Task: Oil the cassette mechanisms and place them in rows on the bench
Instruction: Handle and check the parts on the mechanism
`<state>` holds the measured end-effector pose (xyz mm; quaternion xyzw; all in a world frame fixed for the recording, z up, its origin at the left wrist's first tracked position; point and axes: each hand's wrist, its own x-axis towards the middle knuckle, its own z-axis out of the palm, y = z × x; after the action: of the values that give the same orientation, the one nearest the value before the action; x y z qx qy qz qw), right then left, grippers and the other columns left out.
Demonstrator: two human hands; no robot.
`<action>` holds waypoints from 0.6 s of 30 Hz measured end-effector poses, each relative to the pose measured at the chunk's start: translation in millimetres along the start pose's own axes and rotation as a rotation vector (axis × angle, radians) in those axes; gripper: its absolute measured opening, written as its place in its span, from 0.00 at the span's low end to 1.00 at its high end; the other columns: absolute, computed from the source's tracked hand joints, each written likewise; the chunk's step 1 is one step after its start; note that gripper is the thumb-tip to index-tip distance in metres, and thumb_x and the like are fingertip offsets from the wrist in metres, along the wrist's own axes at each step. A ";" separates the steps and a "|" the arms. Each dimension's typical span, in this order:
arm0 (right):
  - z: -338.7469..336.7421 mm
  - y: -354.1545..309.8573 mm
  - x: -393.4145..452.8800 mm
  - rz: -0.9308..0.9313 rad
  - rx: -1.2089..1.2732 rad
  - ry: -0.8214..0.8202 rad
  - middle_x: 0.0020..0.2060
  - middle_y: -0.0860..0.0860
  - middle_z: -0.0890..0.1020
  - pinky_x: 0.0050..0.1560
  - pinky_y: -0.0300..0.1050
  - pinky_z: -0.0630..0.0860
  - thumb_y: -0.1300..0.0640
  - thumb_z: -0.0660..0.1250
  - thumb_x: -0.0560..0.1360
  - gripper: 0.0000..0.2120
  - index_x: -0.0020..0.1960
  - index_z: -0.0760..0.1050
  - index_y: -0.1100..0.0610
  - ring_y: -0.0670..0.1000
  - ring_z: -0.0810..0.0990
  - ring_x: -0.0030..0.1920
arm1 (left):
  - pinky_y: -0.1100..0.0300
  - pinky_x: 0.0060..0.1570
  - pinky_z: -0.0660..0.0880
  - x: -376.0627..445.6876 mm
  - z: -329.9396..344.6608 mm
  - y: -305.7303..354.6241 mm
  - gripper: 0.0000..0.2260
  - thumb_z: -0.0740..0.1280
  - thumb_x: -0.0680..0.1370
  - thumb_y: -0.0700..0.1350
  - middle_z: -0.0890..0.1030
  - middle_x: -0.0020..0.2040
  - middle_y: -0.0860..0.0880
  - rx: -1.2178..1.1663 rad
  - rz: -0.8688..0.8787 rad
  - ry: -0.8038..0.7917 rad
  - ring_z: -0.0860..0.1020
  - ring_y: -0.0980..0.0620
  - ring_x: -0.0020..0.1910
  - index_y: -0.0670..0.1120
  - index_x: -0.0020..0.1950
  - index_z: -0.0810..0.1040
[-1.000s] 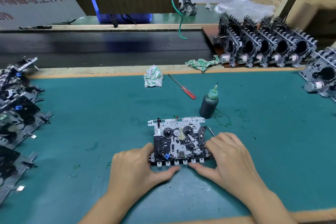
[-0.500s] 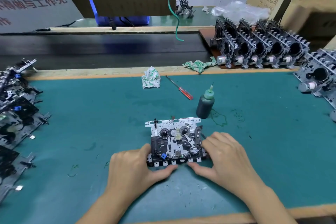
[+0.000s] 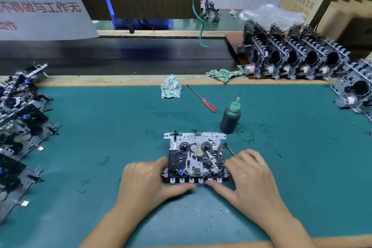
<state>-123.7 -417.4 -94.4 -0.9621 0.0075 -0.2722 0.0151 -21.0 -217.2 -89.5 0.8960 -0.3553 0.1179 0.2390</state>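
At the far left, red Chinese characters are showing on a white sign; the line is cut off at the edge, so only a fragment ending "工作无" is reading clearly. Below it, a pile of mechanisms is lying flat and overlapping along the left side of the mat.

At the middle, one mechanism is lying face up on the mat, and both hands are bracketing it. The left hand is holding its left edge, fingers curled against the side and thumb running along the near edge. The right hand is doing the same on the right edge, thumb pointing inward so the two thumbs are nearly meeting under the row of keys. Judging from this, the person is seating or testing the part, and no oil is being applied at this moment.

Just beyond and to the right, the oil bottle is standing upright with its needle tip up, untouched, beside green stains. The next move probably calls for the right hand letting go and taking the bottle, while the left is steadying the part. A screwdriver and a rag are lying further back.

At the right, a row of mechanisms is standing on edge. Behind it a box is bearing print, partly reading "机芯"; the rest is too blurred.
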 end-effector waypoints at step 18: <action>0.4 9.0 -0.1 -0.018 0.045 -0.006 0.25 0.47 0.69 0.49 0.45 0.68 0.37 0.63 0.70 0.23 0.30 0.68 0.55 0.51 0.68 0.31 | 0.67 0.18 0.65 -2.8 -6.6 -4.9 0.22 0.64 0.62 0.69 0.66 0.18 0.54 -0.086 0.166 -0.059 0.67 0.55 0.17 0.55 0.34 0.59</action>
<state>-123.6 -426.5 -95.1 -0.9623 -0.0071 -0.2697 0.0342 -19.9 -209.1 -86.6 0.8554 -0.4400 0.0952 0.2562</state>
